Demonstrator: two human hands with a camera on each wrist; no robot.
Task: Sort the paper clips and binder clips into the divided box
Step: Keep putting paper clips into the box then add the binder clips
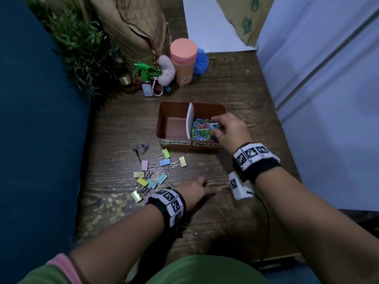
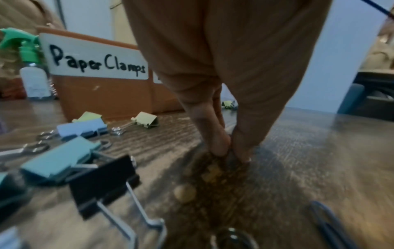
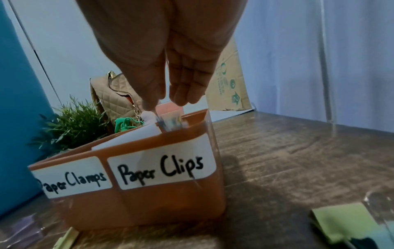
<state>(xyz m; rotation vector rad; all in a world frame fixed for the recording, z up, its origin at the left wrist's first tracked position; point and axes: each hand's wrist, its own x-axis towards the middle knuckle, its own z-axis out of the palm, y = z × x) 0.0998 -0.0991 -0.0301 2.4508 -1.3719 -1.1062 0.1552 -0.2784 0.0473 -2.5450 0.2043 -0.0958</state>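
Note:
A brown divided box point(image 1: 192, 103) stands mid-table, labelled "Paper Clamps" point(image 2: 95, 62) on the left and "Paper Clips" point(image 3: 162, 170) on the right. A white divider point(image 1: 189, 121) splits it. The left compartment is bare; coloured paper clips point(image 1: 200, 130) fill the right one. My right hand point(image 1: 215, 125) hovers over that pile and pinches a small clear case point(image 3: 170, 123). My left hand point(image 1: 205, 189) is down on the table, fingertips point(image 2: 221, 148) pinching what looks like a paper clip point(image 1: 210, 194). Several pastel binder clips point(image 1: 162, 162) lie left of it, and a black one point(image 2: 102, 185) lies under my wrist.
At the back stand a pink-lidded tumbler point(image 1: 183, 60), a green spray bottle point(image 1: 146, 73), a tan quilted bag point(image 1: 135, 27) and a plant point(image 1: 78, 48). A blue wall point(image 1: 30, 140) bounds the left, a white panel point(image 1: 328, 99) the right. A blue paper clip point(image 2: 326, 224) lies near my left wrist.

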